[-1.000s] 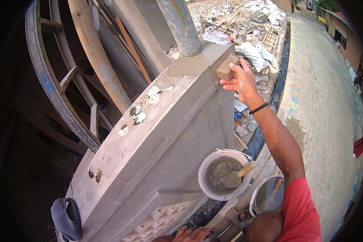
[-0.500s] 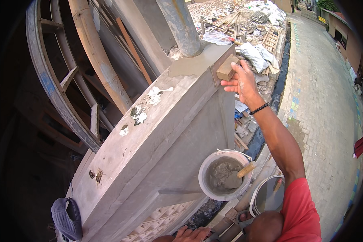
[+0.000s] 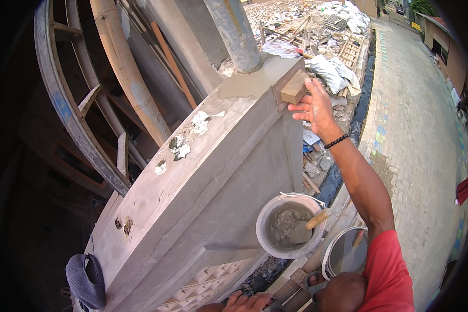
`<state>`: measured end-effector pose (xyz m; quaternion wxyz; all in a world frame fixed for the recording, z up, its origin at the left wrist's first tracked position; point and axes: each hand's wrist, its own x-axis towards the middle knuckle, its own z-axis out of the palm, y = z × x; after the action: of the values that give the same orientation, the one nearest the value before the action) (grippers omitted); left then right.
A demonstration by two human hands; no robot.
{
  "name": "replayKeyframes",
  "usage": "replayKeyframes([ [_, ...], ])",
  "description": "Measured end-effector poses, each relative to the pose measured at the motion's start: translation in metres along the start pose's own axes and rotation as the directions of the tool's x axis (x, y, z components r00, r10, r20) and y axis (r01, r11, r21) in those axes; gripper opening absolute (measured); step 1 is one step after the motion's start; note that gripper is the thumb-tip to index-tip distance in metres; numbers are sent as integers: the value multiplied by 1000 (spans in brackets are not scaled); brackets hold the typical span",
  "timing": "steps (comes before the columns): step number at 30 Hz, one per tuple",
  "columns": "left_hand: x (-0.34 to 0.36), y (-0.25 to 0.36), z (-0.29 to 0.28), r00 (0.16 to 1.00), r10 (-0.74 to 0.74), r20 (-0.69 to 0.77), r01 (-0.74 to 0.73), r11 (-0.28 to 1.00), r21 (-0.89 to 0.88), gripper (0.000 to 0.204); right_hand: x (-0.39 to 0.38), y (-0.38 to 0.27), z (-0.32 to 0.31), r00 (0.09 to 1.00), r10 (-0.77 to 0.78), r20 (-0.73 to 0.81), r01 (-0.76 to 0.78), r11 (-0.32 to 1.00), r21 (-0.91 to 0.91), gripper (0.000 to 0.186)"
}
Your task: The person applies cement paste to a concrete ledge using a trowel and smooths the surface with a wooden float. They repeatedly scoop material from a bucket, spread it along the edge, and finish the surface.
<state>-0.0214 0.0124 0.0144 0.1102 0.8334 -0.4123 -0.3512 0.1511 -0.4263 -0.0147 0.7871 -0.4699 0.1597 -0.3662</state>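
My right hand (image 3: 317, 105) is at the far end of a grey concrete wall top (image 3: 156, 179). It holds a small wooden block (image 3: 294, 87) against the end face, thumb at the block's right edge and other fingers stretched loosely below it. Beside the block, wet-looking mortar (image 3: 244, 86) surrounds the foot of a grey pole (image 3: 236, 39). At the lower edge my left hand (image 3: 248, 301) shows only in part, its fingers apart and nothing visible in them. A bucket (image 3: 262, 236) of mortar contains a trowel (image 3: 317, 219), its wooden handle leaning on the rim.
A second bucket (image 3: 326, 265) with greyish liquid stands near my right arm. A dark cap (image 3: 84, 281) hangs at the wall's near end. Bamboo (image 3: 125, 73) and a curved wooden frame (image 3: 57, 88) rise on the left. Rubble (image 3: 291, 23) lies beyond, and a paved lane (image 3: 416, 140) runs right.
My right hand has shifted slightly right, and its thumb now sits nearer the block's right edge. The block stays against the wall end. My left hand and the buckets look unchanged.
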Motion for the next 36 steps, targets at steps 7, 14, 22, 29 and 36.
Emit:
replayKeyframes([
  [7,-1,-4,9,995,20,-95,-21,1000,-9,16,-1,1,-10,998,42,-37,-44,998,-42,82],
  [14,-1,-20,12,996,66,-63,-67,998,-15,43,-6,1,-25,994,51,-102,-62,992,-114,75],
  [22,10,5,-19,998,-15,66,12,999,38,46,-7,6,-59,993,40,-115,-66,970,-232,67],
  [29,5,-16,8,992,129,-11,-126,985,116,47,-15,8,-81,986,98,-132,-137,932,-336,62],
  [36,14,-13,4,993,102,56,-108,988,108,46,-11,20,-101,984,103,-145,-146,934,-327,61],
])
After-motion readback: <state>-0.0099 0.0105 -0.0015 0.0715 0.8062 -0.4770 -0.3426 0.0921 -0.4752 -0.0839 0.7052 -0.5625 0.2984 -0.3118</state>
